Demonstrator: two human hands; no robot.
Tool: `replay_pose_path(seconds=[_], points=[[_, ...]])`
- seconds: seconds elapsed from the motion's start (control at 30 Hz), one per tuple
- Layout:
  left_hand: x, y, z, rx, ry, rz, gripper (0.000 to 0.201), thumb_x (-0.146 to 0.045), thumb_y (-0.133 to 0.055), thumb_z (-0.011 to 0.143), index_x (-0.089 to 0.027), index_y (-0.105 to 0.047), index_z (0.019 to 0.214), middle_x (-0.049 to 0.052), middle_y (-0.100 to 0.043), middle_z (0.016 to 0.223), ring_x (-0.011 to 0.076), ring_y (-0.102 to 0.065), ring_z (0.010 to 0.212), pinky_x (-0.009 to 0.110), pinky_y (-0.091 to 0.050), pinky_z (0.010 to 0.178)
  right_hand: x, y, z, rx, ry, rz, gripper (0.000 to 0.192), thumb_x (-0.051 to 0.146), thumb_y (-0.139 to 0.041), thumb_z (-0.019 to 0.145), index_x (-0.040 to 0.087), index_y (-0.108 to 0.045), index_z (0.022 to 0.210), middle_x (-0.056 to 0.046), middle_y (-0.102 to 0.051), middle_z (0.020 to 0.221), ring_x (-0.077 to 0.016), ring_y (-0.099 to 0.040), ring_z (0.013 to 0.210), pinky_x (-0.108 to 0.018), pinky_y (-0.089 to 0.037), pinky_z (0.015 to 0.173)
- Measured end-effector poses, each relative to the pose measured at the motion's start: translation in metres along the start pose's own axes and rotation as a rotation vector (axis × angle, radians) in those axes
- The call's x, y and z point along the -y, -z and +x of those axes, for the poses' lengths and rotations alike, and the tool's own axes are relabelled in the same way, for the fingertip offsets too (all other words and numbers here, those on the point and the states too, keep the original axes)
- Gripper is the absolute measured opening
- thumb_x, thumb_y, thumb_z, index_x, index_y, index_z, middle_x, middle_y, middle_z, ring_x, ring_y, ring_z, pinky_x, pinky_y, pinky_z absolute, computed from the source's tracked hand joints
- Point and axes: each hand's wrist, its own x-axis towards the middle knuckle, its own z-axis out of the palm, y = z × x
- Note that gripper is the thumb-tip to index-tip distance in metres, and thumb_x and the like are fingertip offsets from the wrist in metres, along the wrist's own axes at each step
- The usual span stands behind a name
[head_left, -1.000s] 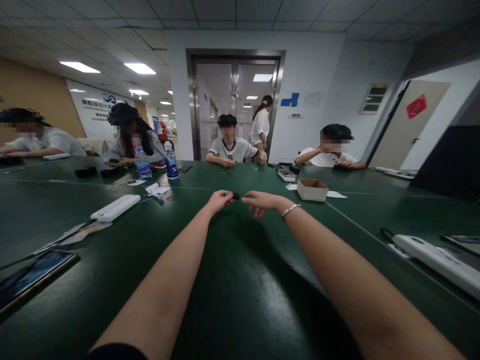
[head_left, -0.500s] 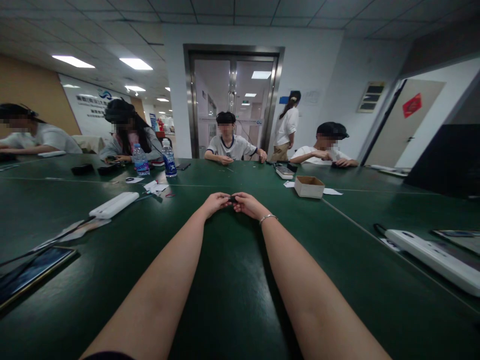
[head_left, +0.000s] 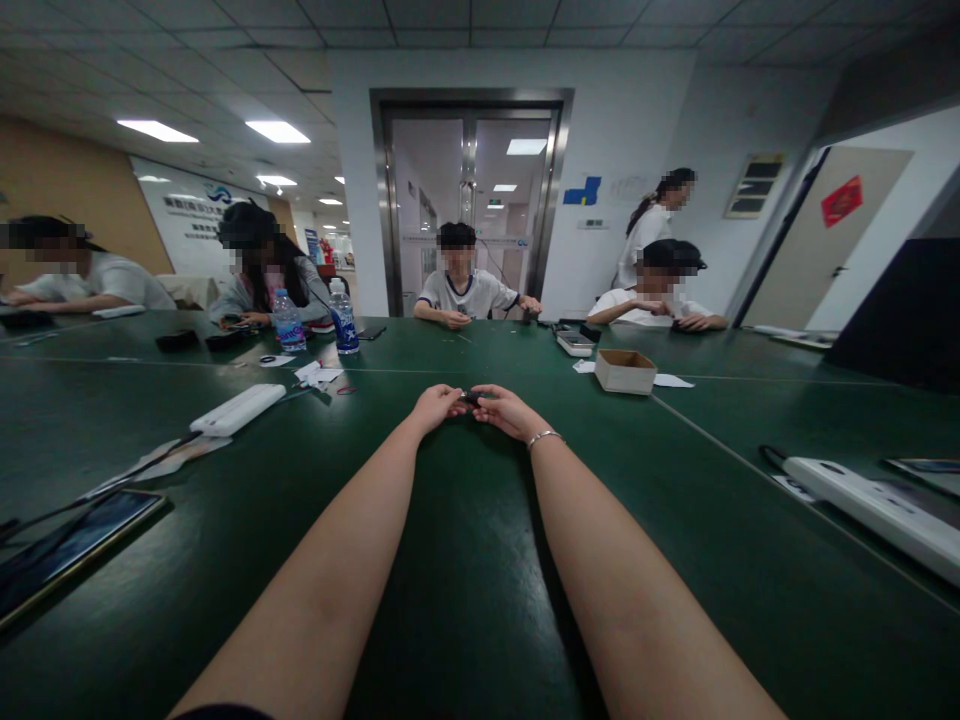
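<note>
- Left hand (head_left: 437, 407) and right hand (head_left: 507, 410) meeting mid-frame, fingers pinching one small black thing (head_left: 472, 398) together.
- Resting on green table (head_left: 465, 560).
- Small box (head_left: 625, 371) off right.

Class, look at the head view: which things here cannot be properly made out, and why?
- Small black item, head view: too small, mostly covered by the left hand and right hand; what it is cannot be told.
- Box contents: hidden by its wall.
- Tablet: cut off by the left edge.
- Bottle label: too small to read.
</note>
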Motion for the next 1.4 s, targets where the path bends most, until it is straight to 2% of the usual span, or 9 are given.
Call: replay_pose_path(seconds=[0.47, 0.73, 1.17, 1.4], points=[[0.0022, 0.0020, 0.0008, 0.032, -0.059, 0.103, 0.028, -0.040, -0.055, 0.077, -0.012, -0.053, 0.073, 0.003, -0.061, 0.058, 0.0103, -0.056, 0.051, 0.021, -0.040, 0.051, -0.0026, 0.0015, 0.0015, -0.035, 0.021, 0.010, 0.027, -0.004, -0.050, 0.076, 0.014, -0.048, 0.097, -0.003, -0.057, 0.070, -0.0107, -0.060, 0.056, -0.023, -0.052, 0.057], [-0.0010, 0.0026, -0.0012, 0.035, -0.084, 0.168, 0.031, -0.042, -0.051, 0.079, -0.012, -0.054, 0.073, 0.005, -0.061, 0.057, 0.0111, -0.056, 0.050, 0.022, -0.040, 0.051, -0.0019, 0.0014, -0.0002, -0.022, 0.029, 0.017, 0.026, -0.004, -0.050, 0.077, 0.013, -0.048, 0.096, -0.003, -0.058, 0.071, -0.0103, -0.060, 0.057, -0.022, -0.051, 0.059], [0.0000, 0.0039, -0.0004, 0.037, -0.038, 0.301, 0.045, -0.051, -0.039, 0.082, -0.010, -0.054, 0.070, 0.004, -0.057, 0.050, 0.0083, -0.050, 0.042, 0.019, -0.035, 0.043, -0.0046, 0.0039, 0.0035, -0.010, 0.028, 0.019, 0.029, -0.005, -0.053, 0.074, 0.013, -0.050, 0.096, -0.003, -0.060, 0.071, -0.0116, -0.061, 0.060, -0.022, -0.051, 0.058], [0.0015, 0.0061, 0.0007, 0.045, -0.056, 0.332, 0.047, -0.053, -0.039, 0.080, -0.011, -0.055, 0.068, 0.003, -0.056, 0.048, 0.0089, -0.049, 0.040, 0.019, -0.034, 0.041, -0.0040, 0.0040, 0.0033, -0.007, 0.025, 0.030, 0.024, -0.004, -0.051, 0.078, 0.013, -0.051, 0.095, -0.004, -0.061, 0.071, -0.0113, -0.062, 0.059, -0.021, -0.052, 0.058]])
